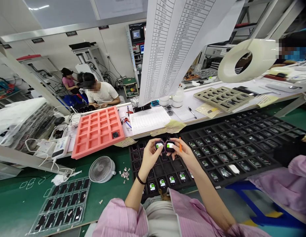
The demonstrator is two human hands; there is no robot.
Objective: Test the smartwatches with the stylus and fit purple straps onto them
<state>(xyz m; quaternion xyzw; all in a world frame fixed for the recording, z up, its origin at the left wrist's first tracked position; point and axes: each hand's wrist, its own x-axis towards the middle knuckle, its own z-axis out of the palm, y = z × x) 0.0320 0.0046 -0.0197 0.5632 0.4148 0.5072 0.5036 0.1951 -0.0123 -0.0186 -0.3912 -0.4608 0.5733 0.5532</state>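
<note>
My left hand (150, 154) is closed around a small smartwatch body (158, 144) with a lit white-and-green screen, its thumb lying at the screen's edge. Close beside it, my right hand (184, 152) grips a second smartwatch body (170, 147), also lit green and white. An orange stick (180, 144) stands up between the fingers of that same hand. Both watches face me above a black foam tray (156, 171). In the tray's near row lie several watches with lit screens, such as one watch (172, 179); my forearms hide part of it.
More black trays (217, 154) of watches extend right. A pink tray (98, 126), a small fan (101, 169) and a clear blister tray (62, 202) are left. A printed sheet (172, 42) and tape roll (246, 61) hang ahead. A co-worker's pink sleeve (288, 184) is at right.
</note>
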